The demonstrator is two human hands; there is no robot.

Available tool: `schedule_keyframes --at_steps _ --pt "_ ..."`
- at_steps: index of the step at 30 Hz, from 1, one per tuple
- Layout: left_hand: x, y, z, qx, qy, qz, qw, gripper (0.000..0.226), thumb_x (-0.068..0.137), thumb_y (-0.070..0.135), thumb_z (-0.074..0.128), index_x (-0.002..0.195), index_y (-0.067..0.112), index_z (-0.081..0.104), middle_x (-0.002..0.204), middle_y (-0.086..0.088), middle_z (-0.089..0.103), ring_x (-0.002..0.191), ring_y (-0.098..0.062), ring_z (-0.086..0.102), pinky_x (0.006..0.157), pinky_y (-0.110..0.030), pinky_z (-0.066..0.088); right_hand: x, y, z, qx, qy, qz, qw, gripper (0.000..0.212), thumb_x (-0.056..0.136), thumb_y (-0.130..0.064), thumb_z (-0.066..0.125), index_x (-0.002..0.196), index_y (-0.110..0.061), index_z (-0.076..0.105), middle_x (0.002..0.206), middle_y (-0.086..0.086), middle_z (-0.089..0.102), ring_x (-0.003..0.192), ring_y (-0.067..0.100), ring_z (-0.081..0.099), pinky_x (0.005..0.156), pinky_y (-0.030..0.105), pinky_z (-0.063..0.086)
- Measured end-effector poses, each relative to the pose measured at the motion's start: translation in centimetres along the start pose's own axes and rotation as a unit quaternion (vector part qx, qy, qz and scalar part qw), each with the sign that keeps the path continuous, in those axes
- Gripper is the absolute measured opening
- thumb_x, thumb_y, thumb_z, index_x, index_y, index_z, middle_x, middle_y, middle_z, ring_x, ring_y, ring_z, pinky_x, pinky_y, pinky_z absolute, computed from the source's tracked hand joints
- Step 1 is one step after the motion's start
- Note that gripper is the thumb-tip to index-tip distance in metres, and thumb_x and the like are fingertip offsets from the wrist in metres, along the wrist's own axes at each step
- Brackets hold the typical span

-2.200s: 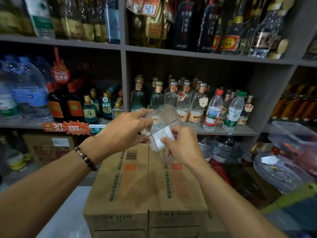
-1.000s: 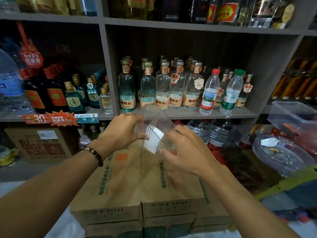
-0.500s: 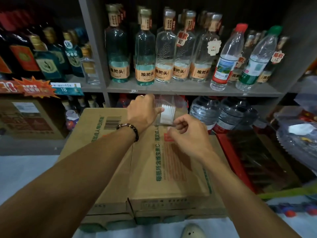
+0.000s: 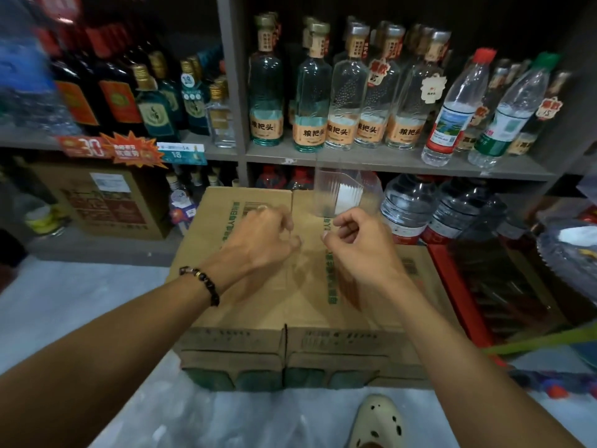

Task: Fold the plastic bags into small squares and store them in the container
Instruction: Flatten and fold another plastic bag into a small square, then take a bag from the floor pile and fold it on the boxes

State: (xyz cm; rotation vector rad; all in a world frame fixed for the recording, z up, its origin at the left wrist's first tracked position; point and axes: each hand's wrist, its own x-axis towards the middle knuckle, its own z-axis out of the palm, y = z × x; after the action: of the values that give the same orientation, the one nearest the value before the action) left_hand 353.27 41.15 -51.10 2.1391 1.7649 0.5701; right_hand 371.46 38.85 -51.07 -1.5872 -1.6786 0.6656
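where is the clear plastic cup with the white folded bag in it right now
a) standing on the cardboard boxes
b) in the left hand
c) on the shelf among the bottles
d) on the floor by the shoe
a: the cup stands on the far edge of the cardboard boxes, just beyond both hands, neither of which touches it.

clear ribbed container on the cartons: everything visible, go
The container is clear plastic with vertically ribbed walls, standing upright on the far edge of the cardboard cartons, below the bottle shelf. A white folded square shows inside on its right. Neither hand touches it; both hover just in front. Whether it has a lid cannot be told.
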Motion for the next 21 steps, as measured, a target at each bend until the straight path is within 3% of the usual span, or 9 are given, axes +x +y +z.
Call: schedule_keyframes --at_steps 2,4,7,10,12,17,21 --pt "-2.6 -0.1 -1.0 -0.008 -0.033 -0.013 0.999 0.019 0.085 0.035 0.070 0.080 0.024 0.055 0.081 0.005 0.058 0.081 -0.015 0.057 0.066 -0.027 0.043 -0.7 -1.1 0.6 -0.011 -0.012 -0.006 1.000 0.021 0.084 -0.032 0.073 0.099 -0.023 0.062 0.084 -0.009 0.060 0.079 0.009 0.058 0.085 0.042 0.054" --pt "-6.4 -0.9 -2.3 -0.008 -0.053 -0.027 0.998 0.022 0.084 0.036 0.072 0.076 0.024 0.054 0.076 0.007 0.057 0.077 -0.012 0.055 0.067 -0.025 0.042 -2.1 -2.7 1.9 -0.021 -0.023 -0.023 0.999 0.019 0.082 -0.033 0.074 0.094 -0.027 0.061 0.083 -0.011 0.059 0.080 0.012 0.059 0.084 0.044 0.054" --pt "-12.2 -2.6 -3.5 0.018 -0.089 -0.036 0.995 0.025 0.081 0.042 0.071 0.072 0.026 0.053 0.079 0.008 0.059 0.083 -0.014 0.058 0.080 -0.032 0.050 -4.7 -5.1 4.5 -0.051 -0.064 -0.056 0.995 0.019 0.082 -0.033 0.073 0.095 -0.026 0.061 0.085 -0.010 0.059 0.082 0.012 0.058 0.082 0.040 0.054" --pt "-18.1 -4.5 -3.5 0.042 -0.129 -0.082 0.987 0.025 0.082 0.047 0.067 0.081 0.025 0.056 0.090 0.005 0.063 0.090 -0.018 0.058 0.077 -0.031 0.048 -8.0 -6.7 7.6 -0.086 -0.123 -0.087 0.985 0.021 0.084 -0.034 0.071 0.100 -0.022 0.062 0.092 -0.006 0.061 0.088 0.015 0.060 0.081 0.038 0.053" --pt "-21.9 -5.9 -2.9 0.035 -0.124 -0.096 0.987 0.027 0.082 0.049 0.065 0.081 0.024 0.056 0.085 0.007 0.063 0.086 -0.018 0.060 0.074 -0.031 0.049 -10.2 -7.3 10.4 -0.076 -0.161 -0.096 0.979 0.021 0.085 -0.033 0.070 0.100 -0.021 0.062 0.090 -0.007 0.061 0.086 0.015 0.059 0.080 0.037 0.052" --pt "-30.2 -10.4 0.0 -0.050 -0.074 -0.196 0.977 0.027 0.081 0.047 0.069 0.075 0.027 0.053 0.069 0.014 0.059 0.072 -0.011 0.057 0.073 -0.033 0.050 -15.7 -6.3 19.2 0.006 -0.245 -0.029 0.969 0.019 0.083 -0.026 0.074 0.095 -0.016 0.063 0.080 -0.008 0.057 0.073 0.009 0.056 0.075 0.032 0.050" --pt "-35.6 -14.1 2.9 -0.078 -0.077 -0.272 0.956 0.025 0.081 0.047 0.069 0.076 0.029 0.054 0.066 0.013 0.059 0.070 -0.009 0.056 0.071 -0.032 0.050 -18.7 -2.6 26.6 0.037 -0.310 0.045 0.949 0.023 0.078 -0.031 0.077 0.087 -0.024 0.057 0.083 -0.005 0.058 0.081 0.017 0.060 0.082 0.044 0.054"
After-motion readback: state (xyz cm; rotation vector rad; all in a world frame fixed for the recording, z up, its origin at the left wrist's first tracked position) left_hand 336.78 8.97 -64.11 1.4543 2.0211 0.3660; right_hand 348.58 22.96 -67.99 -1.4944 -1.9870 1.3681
